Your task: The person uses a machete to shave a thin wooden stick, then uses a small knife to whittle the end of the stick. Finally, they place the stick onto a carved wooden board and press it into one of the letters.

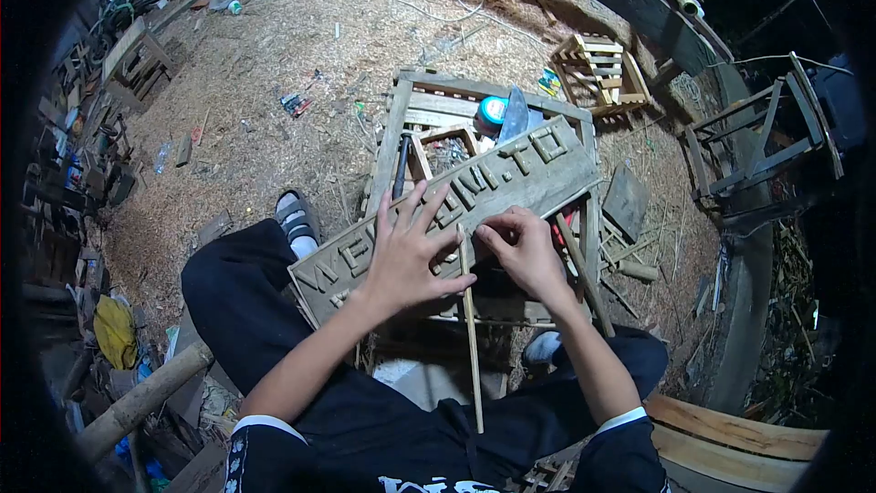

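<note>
A long wooden board with raised letters (547, 178) slants across a slatted wooden stand before my knees. My left hand (406, 251) rests over its lettered face with fingers spread, the thumb tip against a thin wooden strip (472, 356). That strip runs from the board down toward my lap. Just right of the strip's upper end, my right hand (529, 251) is closed in a pinch low over the board. What its fingertips hold is too small to make out. Some letters are hidden behind my hands.
Behind the board, the slatted stand (401, 96) holds a blue-lidded tub (493, 110), a flat metal blade (515, 117), a small wooden box (420, 160) and a dark tool handle (401, 164). A slatted crate (602, 73) and wooden frame (766, 137) stand right. Shavings cover the ground.
</note>
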Available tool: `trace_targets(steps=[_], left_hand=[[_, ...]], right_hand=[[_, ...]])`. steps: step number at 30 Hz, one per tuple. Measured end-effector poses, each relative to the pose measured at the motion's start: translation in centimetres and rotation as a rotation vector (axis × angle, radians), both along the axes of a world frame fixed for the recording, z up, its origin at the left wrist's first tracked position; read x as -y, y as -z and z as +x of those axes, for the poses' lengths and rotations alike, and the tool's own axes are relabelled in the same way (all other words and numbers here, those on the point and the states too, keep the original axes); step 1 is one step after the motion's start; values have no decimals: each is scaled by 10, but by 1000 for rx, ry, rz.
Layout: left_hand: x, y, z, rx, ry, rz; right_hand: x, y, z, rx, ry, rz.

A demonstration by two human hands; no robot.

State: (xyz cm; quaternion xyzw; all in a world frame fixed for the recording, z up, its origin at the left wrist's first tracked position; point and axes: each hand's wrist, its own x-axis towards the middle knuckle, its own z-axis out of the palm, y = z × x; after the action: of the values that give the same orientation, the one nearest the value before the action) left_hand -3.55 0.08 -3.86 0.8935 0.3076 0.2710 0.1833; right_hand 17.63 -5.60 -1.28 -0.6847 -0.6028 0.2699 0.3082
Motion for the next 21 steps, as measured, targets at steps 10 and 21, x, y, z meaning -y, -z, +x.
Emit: trace_targets(steps=[10, 21], left_hand=[[23, -1, 5, 26, -149, -97], [20, -4, 9, 15, -180, -119]], right_hand=[[-22, -28, -7, 355, 132, 179], [-102, 28, -12, 444, 120, 452]])
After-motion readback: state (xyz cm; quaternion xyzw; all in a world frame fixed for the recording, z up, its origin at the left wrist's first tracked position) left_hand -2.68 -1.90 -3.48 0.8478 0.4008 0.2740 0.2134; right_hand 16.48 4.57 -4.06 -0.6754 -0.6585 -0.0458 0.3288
